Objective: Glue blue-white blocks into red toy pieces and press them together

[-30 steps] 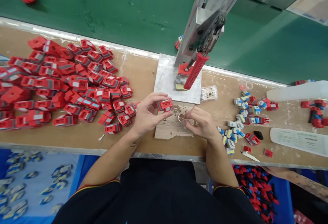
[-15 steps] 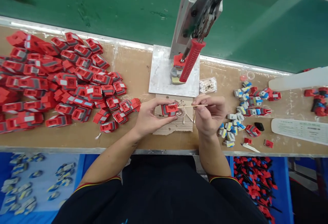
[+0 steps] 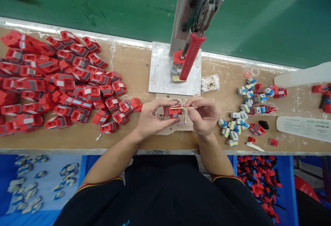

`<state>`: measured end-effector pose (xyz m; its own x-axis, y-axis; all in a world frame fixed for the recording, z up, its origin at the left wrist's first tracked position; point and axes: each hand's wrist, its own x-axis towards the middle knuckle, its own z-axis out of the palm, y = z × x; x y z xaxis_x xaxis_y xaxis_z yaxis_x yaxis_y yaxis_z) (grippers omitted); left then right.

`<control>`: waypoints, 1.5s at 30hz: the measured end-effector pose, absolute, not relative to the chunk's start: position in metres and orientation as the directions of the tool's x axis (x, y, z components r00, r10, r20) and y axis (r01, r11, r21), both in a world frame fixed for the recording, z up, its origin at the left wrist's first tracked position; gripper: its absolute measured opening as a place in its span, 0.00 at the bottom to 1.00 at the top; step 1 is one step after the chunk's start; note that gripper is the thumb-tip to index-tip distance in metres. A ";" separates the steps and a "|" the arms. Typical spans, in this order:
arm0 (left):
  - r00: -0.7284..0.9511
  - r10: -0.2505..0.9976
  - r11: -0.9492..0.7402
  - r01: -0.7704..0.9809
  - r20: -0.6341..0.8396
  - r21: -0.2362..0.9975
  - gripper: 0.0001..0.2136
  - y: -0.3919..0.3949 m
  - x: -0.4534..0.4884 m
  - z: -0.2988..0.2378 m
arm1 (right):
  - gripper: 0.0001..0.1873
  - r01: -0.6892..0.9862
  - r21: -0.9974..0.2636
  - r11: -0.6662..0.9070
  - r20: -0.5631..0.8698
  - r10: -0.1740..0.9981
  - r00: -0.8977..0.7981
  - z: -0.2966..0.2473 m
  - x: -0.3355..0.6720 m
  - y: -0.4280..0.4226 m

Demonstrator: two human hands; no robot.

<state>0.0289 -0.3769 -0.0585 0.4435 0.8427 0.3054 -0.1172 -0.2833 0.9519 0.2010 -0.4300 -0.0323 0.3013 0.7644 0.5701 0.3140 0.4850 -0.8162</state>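
Note:
My left hand (image 3: 152,118) grips a red and grey plastic toy part (image 3: 171,111) between thumb and fingers, its recessed side turned up. A thin wooden cotton swab (image 3: 191,107) is pinched in my right hand (image 3: 205,115), its far end lying over the recess of the part. Whether the tip touches the inside I cannot tell. Under both hands lies a stained piece of cardboard (image 3: 186,126), with used swabs on it. Behind them stands a hand press with a red lever handle (image 3: 192,57) over a metal base plate (image 3: 160,70).
A large pile of red parts (image 3: 64,81) covers the left of the bench. A pack of cotton swabs (image 3: 210,82) lies beside the press. White, blue and yellow parts (image 3: 235,126) and a white knife (image 3: 254,146) are at right. Blue bins (image 3: 287,184) sit below the bench edge.
My right hand has moved left, bringing the cotton swab from the edge of the red part to over its recess. My left hand still holds the part in nearly the same place.

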 end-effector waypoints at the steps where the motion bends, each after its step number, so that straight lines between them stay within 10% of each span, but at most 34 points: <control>1: 0.446 0.843 -0.278 -0.114 0.299 0.954 0.18 -0.377 0.029 -0.059 | 0.08 0.324 -0.817 0.477 0.567 0.767 0.300 -0.033 0.201 -0.430; 24: 0.398 0.820 -0.408 -0.096 0.411 0.908 0.17 -0.372 0.028 -0.056 | 0.03 0.421 -0.750 0.510 0.650 0.686 0.326 -0.028 0.225 -0.435; 33: 0.305 0.906 -0.298 -0.033 0.293 0.954 0.18 -0.360 0.020 -0.058 | 0.09 0.643 -0.669 0.372 0.341 0.923 -0.180 -0.022 0.254 -0.434; 45: 0.325 0.907 -0.280 -0.005 0.266 0.960 0.18 -0.359 0.018 -0.057 | 0.11 0.687 -0.636 0.353 0.237 0.936 -0.261 -0.029 0.255 -0.430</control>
<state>0.0177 -0.3585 -0.0570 0.3252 0.9075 0.2659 -0.0050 -0.2795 0.9601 0.2550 -0.4304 -0.0286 -0.2608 0.9358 0.2372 0.6867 0.3525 -0.6358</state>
